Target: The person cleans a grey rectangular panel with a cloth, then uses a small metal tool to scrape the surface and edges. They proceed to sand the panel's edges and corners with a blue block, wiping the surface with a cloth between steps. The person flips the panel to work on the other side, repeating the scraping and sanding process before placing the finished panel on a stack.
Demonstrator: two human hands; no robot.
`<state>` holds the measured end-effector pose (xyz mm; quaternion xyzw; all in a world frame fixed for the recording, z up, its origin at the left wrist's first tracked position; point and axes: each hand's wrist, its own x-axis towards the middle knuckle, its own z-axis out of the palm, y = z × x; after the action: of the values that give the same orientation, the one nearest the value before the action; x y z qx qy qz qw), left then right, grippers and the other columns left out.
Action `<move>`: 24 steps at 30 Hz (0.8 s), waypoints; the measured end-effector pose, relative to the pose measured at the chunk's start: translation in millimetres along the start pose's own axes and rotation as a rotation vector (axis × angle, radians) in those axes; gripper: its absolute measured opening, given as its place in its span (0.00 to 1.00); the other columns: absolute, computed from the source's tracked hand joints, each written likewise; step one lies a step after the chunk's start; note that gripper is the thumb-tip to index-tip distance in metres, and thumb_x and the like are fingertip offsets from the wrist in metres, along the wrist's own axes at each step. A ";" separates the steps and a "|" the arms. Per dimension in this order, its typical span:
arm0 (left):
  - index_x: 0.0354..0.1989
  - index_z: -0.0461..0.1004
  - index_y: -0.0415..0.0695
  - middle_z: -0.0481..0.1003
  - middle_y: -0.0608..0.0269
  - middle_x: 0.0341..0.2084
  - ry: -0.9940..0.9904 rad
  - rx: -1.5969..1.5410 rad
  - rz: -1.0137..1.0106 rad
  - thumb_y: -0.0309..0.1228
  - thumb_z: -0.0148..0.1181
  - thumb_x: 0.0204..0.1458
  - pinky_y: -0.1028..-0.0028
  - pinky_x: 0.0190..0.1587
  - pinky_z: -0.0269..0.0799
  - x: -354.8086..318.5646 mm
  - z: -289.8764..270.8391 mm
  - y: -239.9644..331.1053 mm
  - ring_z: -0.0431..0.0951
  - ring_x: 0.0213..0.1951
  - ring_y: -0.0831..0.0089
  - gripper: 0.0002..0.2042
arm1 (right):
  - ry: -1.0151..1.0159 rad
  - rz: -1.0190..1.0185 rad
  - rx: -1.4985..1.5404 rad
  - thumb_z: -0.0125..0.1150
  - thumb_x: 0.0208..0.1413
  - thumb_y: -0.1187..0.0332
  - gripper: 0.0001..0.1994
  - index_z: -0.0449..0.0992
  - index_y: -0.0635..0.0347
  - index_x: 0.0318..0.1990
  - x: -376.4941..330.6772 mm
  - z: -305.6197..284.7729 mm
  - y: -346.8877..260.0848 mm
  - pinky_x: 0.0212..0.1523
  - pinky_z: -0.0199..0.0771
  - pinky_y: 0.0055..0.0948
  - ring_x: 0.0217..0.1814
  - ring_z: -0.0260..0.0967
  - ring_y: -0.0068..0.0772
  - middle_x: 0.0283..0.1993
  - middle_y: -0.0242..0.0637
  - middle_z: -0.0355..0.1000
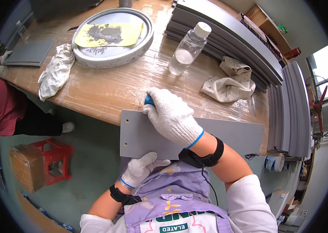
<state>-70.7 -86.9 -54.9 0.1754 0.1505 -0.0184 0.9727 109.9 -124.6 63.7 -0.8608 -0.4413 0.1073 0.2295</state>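
Observation:
A long grey panel (226, 134) with small holes at its left end lies across the table's near edge and juts out toward me. My right hand (173, 115), in a white knit glove, is closed around a small blue object (149, 99) at the panel's far edge. Only a bit of that object shows, so its kind is unclear. At the panel's near edge is my left hand (142, 169), also gloved, holding that edge with its fingers partly hidden. Beyond my right hand stands a clear bottle (187, 48) with a white cap, partly filled.
A round grey lid (114, 58) carries a yellow sheet (133, 35) smeared with grey paste. Rags lie left (57, 72) and right (232, 81). Grey panels (226, 35) are stacked behind. At left, another person (6, 105) handles a grey panel (32, 53) near a red stool (57, 155).

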 end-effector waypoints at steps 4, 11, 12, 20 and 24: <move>0.53 0.71 0.32 0.77 0.43 0.46 0.008 -0.010 0.014 0.28 0.50 0.64 0.53 0.57 0.75 -2.7 -3.5 -1.8 0.80 0.49 0.50 0.14 | 0.108 -0.007 -0.122 0.59 0.57 0.67 0.13 0.68 0.60 0.48 -40.5 -36.5 36.6 0.45 0.73 0.49 0.43 0.72 0.57 0.40 0.50 0.71; 0.48 0.73 0.32 0.78 0.41 0.45 -0.014 0.012 0.045 0.30 0.51 0.63 0.46 0.57 0.73 0.5 -12.6 -12.0 0.80 0.48 0.45 0.13 | 0.245 0.550 -0.360 0.59 0.60 0.62 0.17 0.70 0.57 0.54 -118.3 -99.2 120.6 0.50 0.74 0.47 0.51 0.72 0.56 0.47 0.48 0.73; 0.47 0.74 0.33 0.78 0.40 0.45 -0.006 0.018 0.050 0.30 0.52 0.62 0.46 0.57 0.73 0.2 -12.0 -11.4 0.80 0.48 0.45 0.13 | 0.239 0.531 -0.306 0.58 0.60 0.62 0.16 0.71 0.57 0.53 -109.4 -91.3 113.8 0.49 0.74 0.48 0.50 0.72 0.57 0.47 0.48 0.73; 0.41 0.80 0.43 0.79 0.42 0.46 0.083 0.105 0.120 0.37 0.56 0.61 0.39 0.54 0.73 -0.1 -19.1 -18.3 0.81 0.45 0.41 0.11 | 0.149 0.135 -0.140 0.60 0.56 0.71 0.19 0.67 0.61 0.54 -92.5 -73.6 99.0 0.47 0.73 0.48 0.47 0.71 0.55 0.44 0.49 0.70; 0.41 0.80 0.43 0.79 0.42 0.45 0.110 0.145 0.127 0.37 0.56 0.61 0.40 0.54 0.74 -2.1 -14.3 -18.2 0.82 0.44 0.42 0.11 | 0.263 0.448 -0.320 0.55 0.58 0.71 0.14 0.69 0.60 0.52 -149.5 -127.9 178.1 0.48 0.74 0.49 0.48 0.71 0.56 0.43 0.51 0.71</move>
<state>-78.4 -99.1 -73.3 0.2553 0.1905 0.0422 0.9470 198.2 -374.0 85.3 -0.9685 -0.2183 -0.0280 0.1166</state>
